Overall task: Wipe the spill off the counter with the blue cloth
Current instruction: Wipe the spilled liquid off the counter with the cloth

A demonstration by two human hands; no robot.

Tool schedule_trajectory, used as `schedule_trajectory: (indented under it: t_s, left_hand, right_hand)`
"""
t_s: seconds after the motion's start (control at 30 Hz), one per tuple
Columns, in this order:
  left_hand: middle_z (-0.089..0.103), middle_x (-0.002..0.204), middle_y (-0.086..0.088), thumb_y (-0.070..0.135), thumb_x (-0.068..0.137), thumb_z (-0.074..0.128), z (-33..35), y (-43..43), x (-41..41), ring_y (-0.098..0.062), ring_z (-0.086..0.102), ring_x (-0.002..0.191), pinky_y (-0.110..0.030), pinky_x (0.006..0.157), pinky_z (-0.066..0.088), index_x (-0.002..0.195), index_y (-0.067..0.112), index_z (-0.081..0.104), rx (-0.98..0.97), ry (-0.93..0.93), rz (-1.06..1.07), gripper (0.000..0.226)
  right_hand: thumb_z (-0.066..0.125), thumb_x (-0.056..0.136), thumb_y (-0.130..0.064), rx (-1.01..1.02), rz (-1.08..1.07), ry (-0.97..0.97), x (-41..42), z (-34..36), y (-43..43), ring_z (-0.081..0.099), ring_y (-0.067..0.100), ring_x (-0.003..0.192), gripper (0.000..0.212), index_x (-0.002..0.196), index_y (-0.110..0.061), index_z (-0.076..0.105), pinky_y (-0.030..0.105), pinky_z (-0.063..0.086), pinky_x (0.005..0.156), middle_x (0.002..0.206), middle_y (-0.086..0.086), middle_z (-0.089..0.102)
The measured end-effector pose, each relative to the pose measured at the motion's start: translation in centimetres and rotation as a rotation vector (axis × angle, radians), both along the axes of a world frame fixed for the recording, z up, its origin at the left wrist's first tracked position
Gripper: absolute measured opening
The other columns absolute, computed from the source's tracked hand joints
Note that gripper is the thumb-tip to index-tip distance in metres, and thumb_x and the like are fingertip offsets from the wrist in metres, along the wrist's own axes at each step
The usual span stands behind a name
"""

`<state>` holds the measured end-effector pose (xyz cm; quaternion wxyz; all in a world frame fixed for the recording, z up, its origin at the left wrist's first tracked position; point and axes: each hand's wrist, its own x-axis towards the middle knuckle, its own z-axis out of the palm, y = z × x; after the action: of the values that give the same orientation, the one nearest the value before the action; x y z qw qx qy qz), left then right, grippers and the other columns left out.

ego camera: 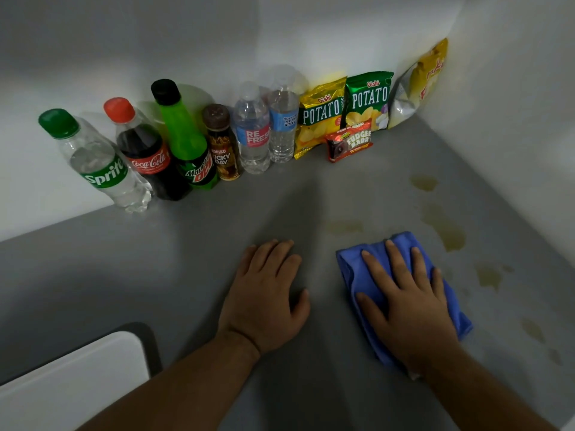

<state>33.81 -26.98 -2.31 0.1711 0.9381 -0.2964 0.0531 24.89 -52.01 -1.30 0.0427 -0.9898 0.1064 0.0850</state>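
Blue and folded into a soft pad, the microfibre cloth [401,293] lies flat on the grey matte counter [155,275], pinned under the right hand [407,303]. That hand grips nothing: its fingers [398,262] are spread wide and pressed palm-down on the cloth, probably to spread pressure for a sweep. Cloth shows past the fingertips at the far end and on both sides of the palm. The left hand [264,293] rests flat on bare counter just beside it, fingers loosely together and holding nothing, seemingly as a brace. Yellowish-brown spill patches [448,231] lie to the right of and beyond the cloth, the nearest just off its far right corner, so most wiping appears to remain. Upright plastic drink bottles [146,150] and snack bags [342,110] line the back wall, well apart from the spill.
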Motion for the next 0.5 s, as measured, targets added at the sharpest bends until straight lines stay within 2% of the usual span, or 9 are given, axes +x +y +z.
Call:
schedule_trajectory:
  t_s: [0.17, 0.3, 0.37, 0.43, 0.5]
  left_hand:
    - [0.053, 0.152, -0.007, 0.046, 0.089, 0.058, 0.1, 0.1, -0.1, -0.03, 0.046, 0.142, -0.054, 0.121, 0.034, 0.133, 0.015, 0.061, 0.001, 0.019, 0.007, 0.054]
    - [0.054, 0.15, -0.006, 0.046, 0.088, 0.061, 0.4, 0.3, 0.1, -0.029, 0.047, 0.141, -0.055, 0.118, 0.037, 0.131, 0.014, 0.061, -0.046, 0.06, 0.005, 0.053]
    - [0.056, 0.147, -0.005, 0.045, 0.086, 0.064, 0.5, 0.4, 0.5, -0.028, 0.05, 0.137, -0.054, 0.117, 0.039, 0.126, 0.015, 0.063, -0.088, 0.072, 0.011, 0.05]
    - [0.056, 0.147, -0.005, 0.046, 0.086, 0.064, 0.7, 0.5, 1.1, -0.027, 0.051, 0.136, -0.054, 0.118, 0.038, 0.123, 0.016, 0.064, -0.111, 0.078, 0.024, 0.048]
    - [0.056, 0.147, -0.005, 0.048, 0.087, 0.063, 0.9, 0.7, 2.1, -0.027, 0.05, 0.138, -0.054, 0.119, 0.036, 0.124, 0.016, 0.064, -0.109, 0.068, 0.034, 0.049]
  right_hand:
    - [0.0, 0.095, -0.075, 0.008, -0.034, 0.025, 4.3, -0.2, 1.9, -0.019, 0.032, 0.157, 0.073, 0.16, -0.047, -0.013, 0.059, -0.004, 0.126, 0.173, -0.005, -0.013]
    - [0.0, 0.098, -0.075, -0.002, 0.108, 0.017, 2.8, -0.4, 1.4, -0.022, 0.025, 0.157, 0.072, 0.16, -0.044, -0.015, 0.053, -0.006, 0.127, 0.172, -0.008, -0.015]
    - [0.006, 0.099, -0.076, 0.009, 0.154, 0.016, 1.6, -0.5, 0.1, -0.022, 0.019, 0.157, 0.072, 0.161, -0.046, -0.01, 0.051, -0.003, 0.128, 0.172, -0.011, -0.012]
    - [0.006, 0.098, -0.077, 0.022, 0.121, 0.021, 1.5, -0.4, -1.0, -0.021, 0.016, 0.157, 0.071, 0.161, -0.047, -0.008, 0.05, -0.002, 0.128, 0.172, -0.012, -0.011]
    - [-0.003, 0.095, -0.077, 0.02, 0.048, 0.019, 3.1, -0.2, -1.1, -0.025, 0.017, 0.156, 0.072, 0.159, -0.048, -0.014, 0.05, -0.005, 0.128, 0.172, -0.011, -0.017]
